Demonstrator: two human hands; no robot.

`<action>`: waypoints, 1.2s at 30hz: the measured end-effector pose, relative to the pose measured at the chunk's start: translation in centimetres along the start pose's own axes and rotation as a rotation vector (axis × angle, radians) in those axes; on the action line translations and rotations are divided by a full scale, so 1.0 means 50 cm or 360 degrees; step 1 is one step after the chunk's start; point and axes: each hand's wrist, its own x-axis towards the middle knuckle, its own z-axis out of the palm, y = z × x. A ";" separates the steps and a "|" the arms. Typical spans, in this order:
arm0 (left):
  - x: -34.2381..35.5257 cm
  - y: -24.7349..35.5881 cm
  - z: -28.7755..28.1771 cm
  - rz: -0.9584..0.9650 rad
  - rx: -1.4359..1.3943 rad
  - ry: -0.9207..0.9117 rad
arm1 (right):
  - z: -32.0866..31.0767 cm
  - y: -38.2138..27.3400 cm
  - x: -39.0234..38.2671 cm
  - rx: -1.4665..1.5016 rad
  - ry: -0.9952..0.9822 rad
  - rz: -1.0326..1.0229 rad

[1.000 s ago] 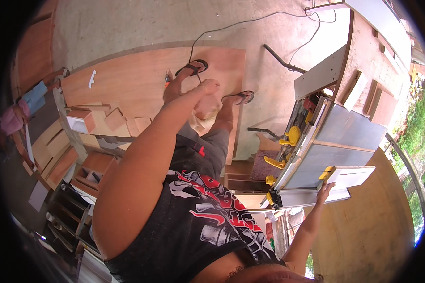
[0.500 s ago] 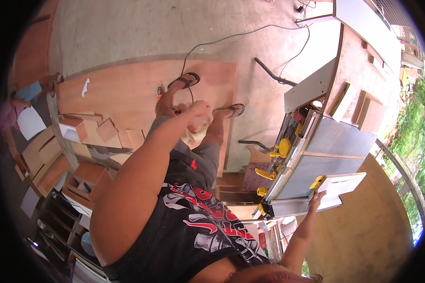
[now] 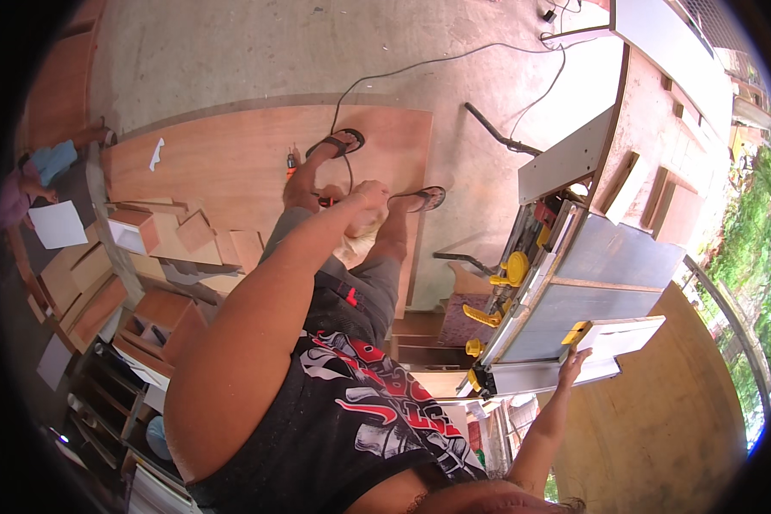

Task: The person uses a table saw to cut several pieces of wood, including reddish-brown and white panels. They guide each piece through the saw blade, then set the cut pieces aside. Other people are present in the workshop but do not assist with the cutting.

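One flat, white, rectangular panel (image 3: pixel 623 337) lies to my right on the near part of the grey metal machine table (image 3: pixel 621 257), with a small yellow block-like piece (image 3: pixel 576 331) at its left end. My right hand (image 3: pixel 572 366) is at that end, fingers against the panel's near edge; whether they grip or only press, I can't tell. My left hand (image 3: pixel 370 195) looks curled beyond my grey cloth shorts (image 3: pixel 377 283), too small to tell if it holds anything. I'd judge the panel's placing done; no cut shows, so how much work is left I can't say. Against a second ago, the panel and my right hand keep their place on the table, while at far left the thin white sheet (image 3: pixel 58 224) beside another person (image 3: pixel 31 190) now shows its broad face.
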 end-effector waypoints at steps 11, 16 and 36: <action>0.022 -0.047 0.011 0.0014 0.0035 0.0000 | -0.003 0.003 -0.004 0.0024 0.0024 -0.0040; 0.014 -0.018 0.015 0.0059 0.0029 -0.0019 | 0.000 -0.004 -0.002 0.0034 0.0012 -0.0013; 0.019 -0.009 0.007 0.0019 0.0065 -0.0032 | -0.003 -0.010 -0.008 0.0040 0.0028 -0.0051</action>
